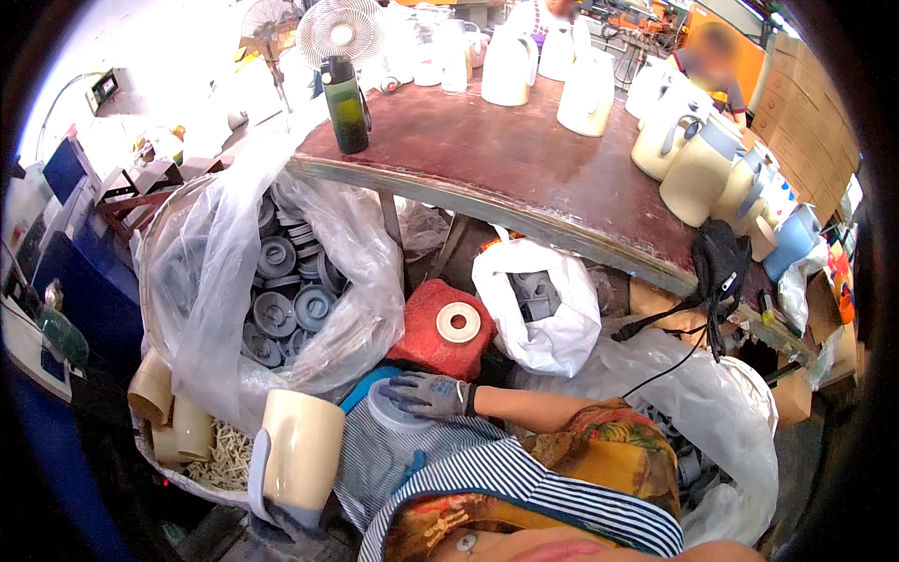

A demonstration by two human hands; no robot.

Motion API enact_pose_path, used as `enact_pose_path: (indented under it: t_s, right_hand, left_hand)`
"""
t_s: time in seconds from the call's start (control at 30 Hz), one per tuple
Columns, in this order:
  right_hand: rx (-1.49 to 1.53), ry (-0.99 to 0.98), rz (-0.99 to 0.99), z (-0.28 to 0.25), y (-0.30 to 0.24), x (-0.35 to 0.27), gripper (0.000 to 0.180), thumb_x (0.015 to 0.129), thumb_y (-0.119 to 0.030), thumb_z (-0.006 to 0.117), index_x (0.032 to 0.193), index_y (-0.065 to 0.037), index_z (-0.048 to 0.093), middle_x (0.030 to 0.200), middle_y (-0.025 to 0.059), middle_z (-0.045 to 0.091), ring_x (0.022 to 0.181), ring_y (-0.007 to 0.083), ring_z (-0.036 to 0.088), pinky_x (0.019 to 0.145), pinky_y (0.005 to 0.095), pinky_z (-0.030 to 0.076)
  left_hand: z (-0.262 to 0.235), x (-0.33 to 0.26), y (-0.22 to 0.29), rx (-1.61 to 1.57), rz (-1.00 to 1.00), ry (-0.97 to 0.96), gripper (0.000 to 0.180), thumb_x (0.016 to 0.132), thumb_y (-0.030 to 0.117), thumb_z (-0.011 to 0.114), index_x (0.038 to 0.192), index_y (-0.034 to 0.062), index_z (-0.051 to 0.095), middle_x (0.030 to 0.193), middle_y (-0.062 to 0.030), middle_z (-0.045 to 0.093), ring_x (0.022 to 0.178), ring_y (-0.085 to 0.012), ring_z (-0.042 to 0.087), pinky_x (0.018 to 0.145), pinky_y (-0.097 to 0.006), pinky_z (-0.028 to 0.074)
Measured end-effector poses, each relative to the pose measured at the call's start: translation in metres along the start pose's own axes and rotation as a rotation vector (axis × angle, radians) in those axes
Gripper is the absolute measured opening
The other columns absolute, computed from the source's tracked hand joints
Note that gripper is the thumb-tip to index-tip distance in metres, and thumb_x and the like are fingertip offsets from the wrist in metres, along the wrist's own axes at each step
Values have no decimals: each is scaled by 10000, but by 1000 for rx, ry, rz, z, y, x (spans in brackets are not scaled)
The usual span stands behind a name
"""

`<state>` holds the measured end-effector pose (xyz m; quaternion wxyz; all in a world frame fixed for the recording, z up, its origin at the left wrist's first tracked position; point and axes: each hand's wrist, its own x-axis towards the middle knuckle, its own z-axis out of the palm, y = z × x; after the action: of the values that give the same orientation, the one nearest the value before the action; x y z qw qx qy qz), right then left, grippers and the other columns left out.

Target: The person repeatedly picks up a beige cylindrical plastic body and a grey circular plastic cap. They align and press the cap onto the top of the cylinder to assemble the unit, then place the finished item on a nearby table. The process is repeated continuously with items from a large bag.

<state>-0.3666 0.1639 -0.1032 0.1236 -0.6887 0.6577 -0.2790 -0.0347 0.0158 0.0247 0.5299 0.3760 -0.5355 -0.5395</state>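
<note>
One cream plastic cylindrical jug body (304, 454) with one grey handle (258, 473) is at the lower left, beside the lap; its long axis runs nearly upright, top tipped slightly right, handle facing left. The gloved left hand (292, 536) grips its lower end, fingers partly hidden. The grey-gloved right hand (426, 394) lies flat, palm down, over one pale grey round disc (398, 412) on the lap. Ahead, one red wrapped block (438, 330) bearing one cream ring (459, 322), one white sack (536, 351) of grey parts and one clear plastic bag (361, 351) of many grey round lids (273, 314) stand between the lap and the dark red counter (449, 155), which carries one green bottle (346, 108) and several cream jugs (587, 98).
</note>
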Motion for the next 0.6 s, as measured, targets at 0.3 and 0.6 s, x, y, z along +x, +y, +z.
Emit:
enact_pose_path:
  t_s: [0.3, 0.6]
  right_hand:
    - [-90, -68, -55, -24, -26, 2, 627, 905, -444, 547, 1480, -239, 401, 1366, 213, 476, 1239, 404, 487, 1019, 534, 401]
    - [174, 400, -24, -9, -1, 19, 512, 929, -266, 545, 1375, -21, 491, 1359, 148, 543, 1214, 291, 545, 1036, 430, 434]
  left_hand:
    - [1, 11, 3, -23, -60, -12, 313, 1005, 256, 483, 1199, 27, 570, 1164, -154, 604, 1085, -305, 585, 981, -427, 446]
    - [-1, 0, 4, 11, -66, -33, 284, 1035, 200, 436, 1198, 16, 578, 1144, -148, 615, 1080, -280, 600, 964, -392, 462]
